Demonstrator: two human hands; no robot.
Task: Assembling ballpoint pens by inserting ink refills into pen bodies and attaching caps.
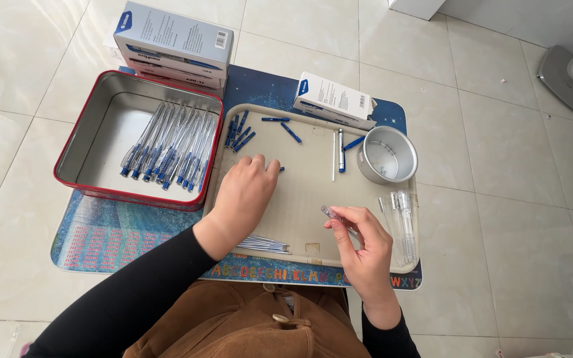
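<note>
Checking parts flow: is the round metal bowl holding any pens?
No, the bowl looks empty; finished pens lie in the red-rimmed tin.

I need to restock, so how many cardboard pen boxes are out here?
3. Two boxes lie stacked behind the red-rimmed tin; a smaller box rests at the tray's far edge. More may be hidden.

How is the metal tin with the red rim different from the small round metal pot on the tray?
The tin with the red rim is square and large; the round pot is small and circular. The tin holds a row of assembled pens with blue tips; the pot looks empty. The tin stands beside the beige tray, on the printed mat; the pot stands on the tray itself. Both are open, shiny metal, and neither hand touches them.
</note>
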